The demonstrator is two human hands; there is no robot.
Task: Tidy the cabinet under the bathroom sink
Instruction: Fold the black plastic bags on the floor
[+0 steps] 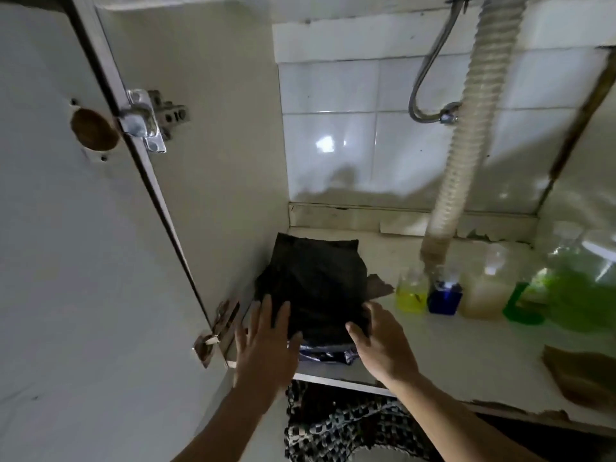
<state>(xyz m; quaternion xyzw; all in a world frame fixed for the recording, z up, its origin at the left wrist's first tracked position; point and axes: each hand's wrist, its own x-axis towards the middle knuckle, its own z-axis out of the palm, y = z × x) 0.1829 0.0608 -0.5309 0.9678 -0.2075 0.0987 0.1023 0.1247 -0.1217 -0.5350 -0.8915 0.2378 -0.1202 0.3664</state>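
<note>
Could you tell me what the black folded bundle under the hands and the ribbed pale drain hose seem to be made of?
The black folded bundle looks like thin plastic sheet, perhaps bin bags: limp, creased, with a dull sheen. The ribbed pale drain hose looks like flexible corrugated plastic, translucent and yellowed, with even rings along it.

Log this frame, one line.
left hand: flat on black bags | right hand: grips bags' edge | bottles: right, untouched
</note>
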